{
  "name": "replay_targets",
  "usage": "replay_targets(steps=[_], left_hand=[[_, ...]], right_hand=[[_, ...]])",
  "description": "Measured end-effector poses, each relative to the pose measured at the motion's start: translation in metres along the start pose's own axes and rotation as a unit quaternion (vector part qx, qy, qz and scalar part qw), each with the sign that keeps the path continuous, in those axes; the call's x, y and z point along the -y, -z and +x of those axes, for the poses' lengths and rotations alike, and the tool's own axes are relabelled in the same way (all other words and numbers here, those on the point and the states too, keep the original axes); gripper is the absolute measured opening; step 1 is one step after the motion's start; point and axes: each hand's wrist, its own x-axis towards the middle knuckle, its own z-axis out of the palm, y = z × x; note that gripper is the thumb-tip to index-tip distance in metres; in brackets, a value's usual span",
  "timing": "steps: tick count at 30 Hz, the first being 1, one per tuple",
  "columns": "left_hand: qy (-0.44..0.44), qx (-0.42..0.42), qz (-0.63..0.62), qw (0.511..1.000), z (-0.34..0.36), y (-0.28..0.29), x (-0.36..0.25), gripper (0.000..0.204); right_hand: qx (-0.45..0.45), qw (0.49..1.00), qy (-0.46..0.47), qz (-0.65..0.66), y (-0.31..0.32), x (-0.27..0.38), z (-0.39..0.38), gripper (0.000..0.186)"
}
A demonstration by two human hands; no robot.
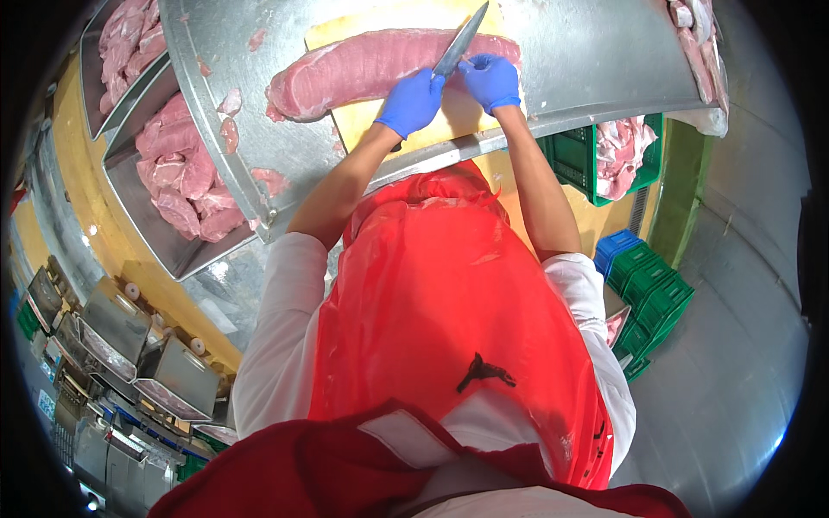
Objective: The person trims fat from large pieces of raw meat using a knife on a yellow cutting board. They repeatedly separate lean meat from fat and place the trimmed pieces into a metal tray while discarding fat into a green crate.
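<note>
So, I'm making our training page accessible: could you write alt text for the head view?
A blue-gloved left grip holds a knife at a long piece of raw meat lying across a yellow board and metal table, with the gloved right grip near the knife. Metal trays of meat stand left, a green crate right.

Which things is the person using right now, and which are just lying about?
Being used, it seems:
the knife in the blue-gloved left hand
the long pink meat loin
the yellow cutting board under it

Probably just there:
the stacked green crates
the blue crate
small meat scraps left of the loin
</note>
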Motion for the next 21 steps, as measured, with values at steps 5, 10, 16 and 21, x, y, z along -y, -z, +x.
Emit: replay_targets(steps=[5,10,16,21], left_hand=[[0.024,0.015,0.01,1.0,0.002,-0.001,-0.004,0.037],[-0.002,0.011,0.023,1.0,0.004,-0.006,-0.009,0.038],[0.064,0.066,0.056,0.994,-0.027,-0.005,-0.009,0.039],[0.002,0.052,0.053,0.997,-0.006,-0.016,-0.018,0.038]], right_hand=[[0.021,0.995,-0.028,0.09,-0.002,-0.015,0.003,0.032],[0.08,0.981,-0.029,0.173,-0.013,-0.05,0.016,0.031],[0.053,0.991,-0.015,0.12,-0.004,-0.025,0.0,0.035],[0.062,0.979,-0.015,0.192,-0.005,-0.055,0.011,0.034]])
